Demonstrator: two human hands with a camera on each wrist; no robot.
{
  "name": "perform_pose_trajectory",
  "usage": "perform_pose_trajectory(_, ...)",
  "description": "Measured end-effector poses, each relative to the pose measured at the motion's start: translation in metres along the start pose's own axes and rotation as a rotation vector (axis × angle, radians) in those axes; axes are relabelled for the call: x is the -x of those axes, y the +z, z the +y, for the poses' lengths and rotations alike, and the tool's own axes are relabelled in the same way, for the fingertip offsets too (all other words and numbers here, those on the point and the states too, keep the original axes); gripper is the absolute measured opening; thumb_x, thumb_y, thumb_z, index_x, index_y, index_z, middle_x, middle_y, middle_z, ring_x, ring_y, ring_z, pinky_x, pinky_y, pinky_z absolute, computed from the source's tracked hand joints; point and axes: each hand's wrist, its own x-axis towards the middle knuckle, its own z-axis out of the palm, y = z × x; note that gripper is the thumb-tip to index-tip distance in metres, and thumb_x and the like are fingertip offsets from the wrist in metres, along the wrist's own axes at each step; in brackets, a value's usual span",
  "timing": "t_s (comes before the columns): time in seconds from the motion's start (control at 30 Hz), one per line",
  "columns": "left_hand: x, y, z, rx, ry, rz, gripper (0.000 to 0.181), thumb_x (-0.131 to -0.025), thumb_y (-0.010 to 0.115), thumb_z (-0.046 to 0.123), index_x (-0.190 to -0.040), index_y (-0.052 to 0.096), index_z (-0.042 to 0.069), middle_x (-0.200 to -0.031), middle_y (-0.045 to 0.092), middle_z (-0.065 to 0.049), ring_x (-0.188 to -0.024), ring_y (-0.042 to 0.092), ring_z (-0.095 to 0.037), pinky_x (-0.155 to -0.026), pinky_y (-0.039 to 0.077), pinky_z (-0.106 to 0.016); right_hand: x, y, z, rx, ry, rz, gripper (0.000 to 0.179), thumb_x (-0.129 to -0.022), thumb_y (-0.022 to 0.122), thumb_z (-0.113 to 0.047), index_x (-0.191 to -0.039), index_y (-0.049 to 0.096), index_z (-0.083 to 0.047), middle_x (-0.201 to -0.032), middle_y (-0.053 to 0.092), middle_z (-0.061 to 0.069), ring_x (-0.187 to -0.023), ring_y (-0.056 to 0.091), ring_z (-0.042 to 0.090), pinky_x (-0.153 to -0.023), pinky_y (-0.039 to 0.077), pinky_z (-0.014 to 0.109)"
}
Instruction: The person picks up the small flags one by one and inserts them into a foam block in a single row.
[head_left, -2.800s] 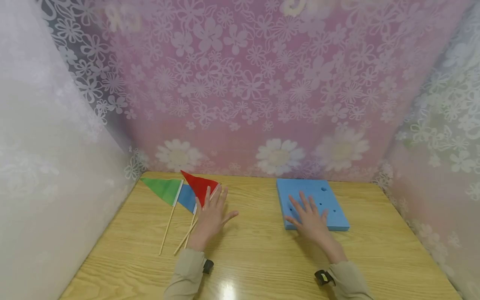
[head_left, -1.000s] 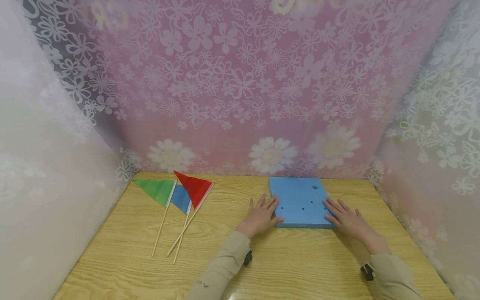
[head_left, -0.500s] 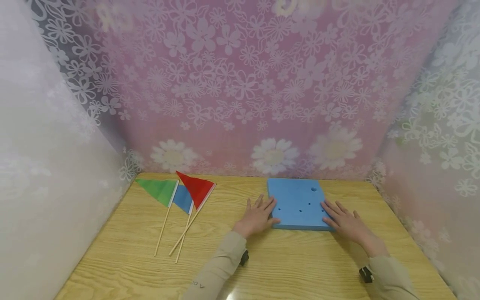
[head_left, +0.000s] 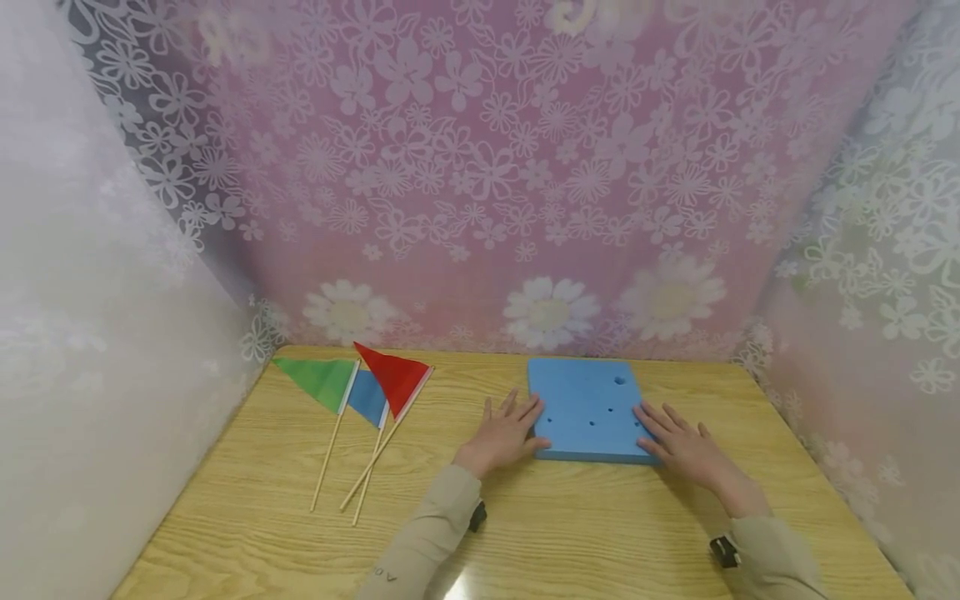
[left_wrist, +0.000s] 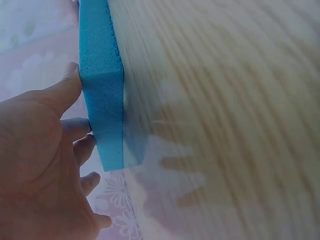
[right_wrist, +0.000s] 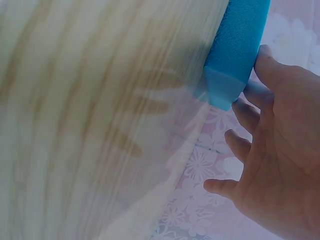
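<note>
A flat blue foam block [head_left: 577, 396] with several small holes in its top lies on the wooden table. My left hand [head_left: 501, 433] touches its left edge, fingers spread, the thumb at the near left corner. On the opposite side, my right hand [head_left: 684, 446] rests its fingertips on the right edge, fingers extended. The left wrist view has the left hand [left_wrist: 45, 155] against the side of the foam block [left_wrist: 107, 115]. In the right wrist view the right hand [right_wrist: 285, 135] meets the block's other side [right_wrist: 235, 60]. Neither hand curls round the block.
Left of the hands lie three pennant flags on wooden sticks: a green flag [head_left: 322, 383], a blue flag [head_left: 367, 398] and a red flag [head_left: 396, 379]. The red and blue flags' sticks cross. A floral curtain [head_left: 480, 167] stands behind the wooden table [head_left: 247, 500].
Both hands came from hovering over the flags and block to the block's two sides. Over the last second the block has slid left a little, with both hands moving along. The flags stay put.
</note>
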Motion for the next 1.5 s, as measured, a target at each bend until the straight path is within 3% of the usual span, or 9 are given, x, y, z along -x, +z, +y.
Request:
perform_pose_trajectory(0.23, 0.008, -0.002, -0.007, 0.023, 0.002, -0.001, 0.074, -0.103, 0.046, 0.054, -0.163, 0.022, 0.018, -0.170, 0.016, 0.001, -0.157, 0.003, -0.031, -0.121, 0.005, -0.068, 0.002, -0.007, -0.023, 0.010, -0.020, 0.013, 0.067, -0.102, 0.056, -0.046, -0.156, 0.040, -0.009, -0.161, 0.035, 0.018, -0.145, 0.027, 0.051, -0.104, 0.018, 0.084)
perform_pose_trajectory(0.53, 0.024, -0.008, -0.014, 0.039, 0.006, 0.016, 0.073, -0.103, 0.048, 0.052, -0.163, 0.024, 0.016, -0.169, 0.019, -0.001, -0.156, 0.006, -0.033, -0.120, 0.007, -0.070, -0.002, -0.004, -0.035, 0.006, -0.019, -0.008, 0.067, -0.103, 0.055, -0.047, -0.155, 0.041, -0.007, -0.161, 0.033, 0.018, -0.147, 0.025, 0.050, -0.105, 0.017, 0.084)
perform_pose_trajectory(0.77, 0.035, -0.011, -0.018, 0.072, -0.015, 0.016, 0.074, -0.102, 0.051, 0.050, -0.162, 0.026, 0.015, -0.169, 0.020, -0.003, -0.156, 0.006, -0.034, -0.120, 0.005, -0.070, -0.002, 0.002, -0.045, 0.005, -0.050, 0.041, 0.066, -0.101, 0.059, -0.043, -0.153, 0.044, -0.006, -0.159, 0.037, 0.018, -0.144, 0.030, 0.051, -0.103, 0.020, 0.084)
perform_pose_trajectory(0.9, 0.042, -0.014, -0.020, 0.072, -0.020, 0.022, 0.074, -0.102, 0.051, 0.050, -0.162, 0.027, 0.014, -0.168, 0.022, -0.002, -0.156, 0.008, -0.035, -0.120, 0.006, -0.070, -0.004, 0.003, -0.051, 0.011, -0.039, 0.024, 0.067, -0.102, 0.057, -0.047, -0.154, 0.043, -0.008, -0.160, 0.036, 0.017, -0.145, 0.028, 0.050, -0.104, 0.020, 0.083)
perform_pose_trajectory(1.17, 0.051, -0.014, -0.032, 0.064, -0.023, 0.018, 0.075, -0.102, 0.049, 0.053, -0.162, 0.025, 0.016, -0.168, 0.021, -0.001, -0.156, 0.007, -0.035, -0.119, 0.005, -0.071, -0.007, 0.013, -0.057, 0.023, -0.117, 0.095, 0.065, -0.101, 0.056, -0.049, -0.154, 0.045, -0.013, -0.158, 0.040, 0.015, -0.142, 0.034, 0.050, -0.100, 0.023, 0.084)
perform_pose_trajectory(1.5, 0.067, -0.017, -0.045, 0.103, -0.034, 0.019, 0.075, -0.101, 0.053, 0.052, -0.162, 0.026, 0.017, -0.168, 0.022, 0.000, -0.156, 0.006, -0.036, -0.118, 0.001, -0.072, -0.010, 0.005, -0.082, -0.011, -0.087, 0.015, 0.066, -0.101, 0.059, -0.045, -0.153, 0.045, -0.008, -0.159, 0.038, 0.018, -0.145, 0.029, 0.050, -0.105, 0.021, 0.083)
